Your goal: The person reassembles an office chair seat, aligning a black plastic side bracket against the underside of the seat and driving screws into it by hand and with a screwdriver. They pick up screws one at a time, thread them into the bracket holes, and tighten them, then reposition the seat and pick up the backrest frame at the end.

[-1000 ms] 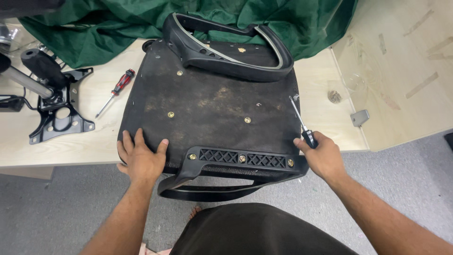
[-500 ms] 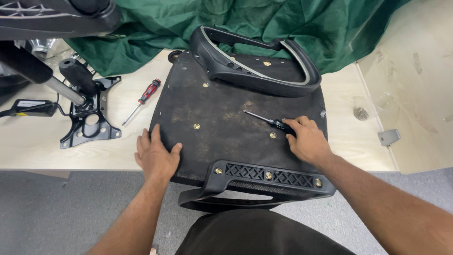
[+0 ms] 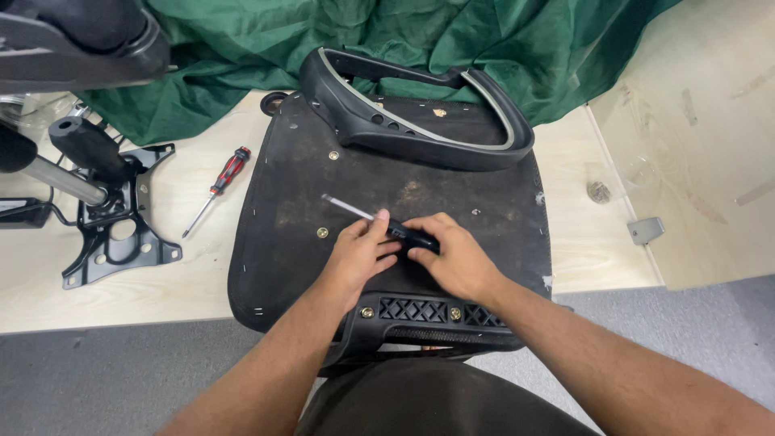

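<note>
- Black-handled screwdriver (image 3: 386, 224) is gripped by both hands at once, lying nearly flat over the middle of the upturned chair seat (image 3: 282, 218).
- Right hand (image 3: 452, 257) is closed around the handle; left hand (image 3: 361, 252) pinches the front of the handle with thumb and fingers. The metal shaft points up and left.
- Brass screw heads dot the seat's dusty black underside; one sits just left of the left hand.
- Black armrest loop (image 3: 420, 133) lies across the seat's far edge.
- Pale wooden table (image 3: 202, 266) carries the seat. A red-handled screwdriver (image 3: 216, 190) lies left of the seat, and a black metal chair mechanism (image 3: 113, 234) sits near the table's left edge.
- Green cloth (image 3: 242, 56) covers the table's far edge.
</note>
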